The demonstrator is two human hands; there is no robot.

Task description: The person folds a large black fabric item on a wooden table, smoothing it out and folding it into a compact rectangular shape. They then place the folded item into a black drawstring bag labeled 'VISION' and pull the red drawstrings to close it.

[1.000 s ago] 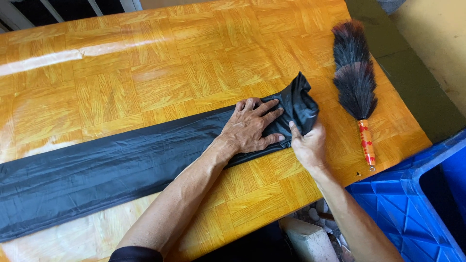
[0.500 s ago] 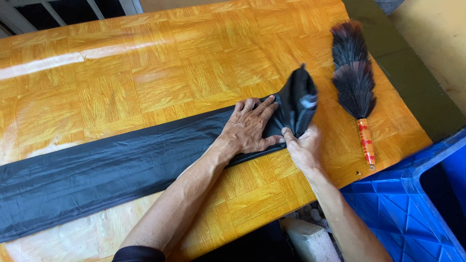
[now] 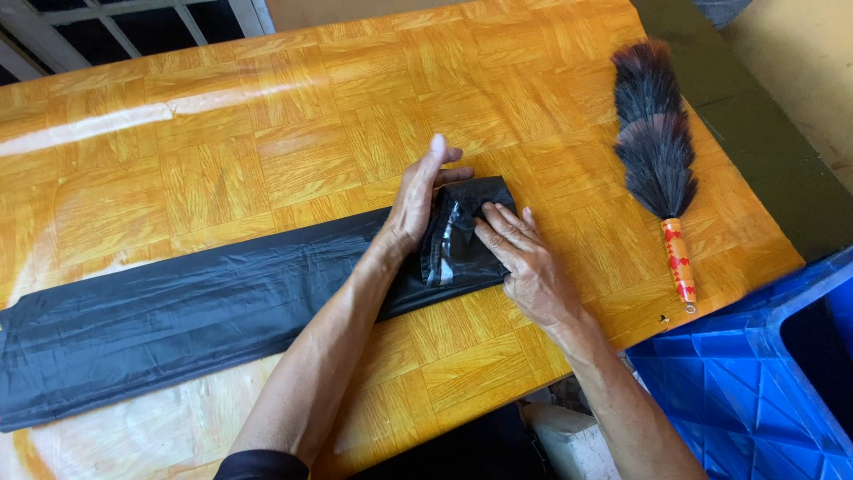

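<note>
A long black plastic bag (image 3: pixel 195 307), folded into a narrow strip, lies across the glossy orange wood-pattern table (image 3: pixel 267 151). Its right end is folded over onto itself. My left hand (image 3: pixel 418 200) stands on edge across the strip, just left of the folded end, fingers straight. My right hand (image 3: pixel 520 258) lies flat on the folded end and presses it down with spread fingers. Neither hand grips anything.
A dark feather duster (image 3: pixel 657 151) with a red-and-yellow handle lies near the table's right edge. A blue plastic crate (image 3: pixel 755 373) stands on the floor at the lower right. A window grille (image 3: pixel 115 18) runs along the far left.
My right hand has folded the bag's raised right end over to the left and now presses it flat. My left hand turned from palm-down to standing on edge beside the fold.
</note>
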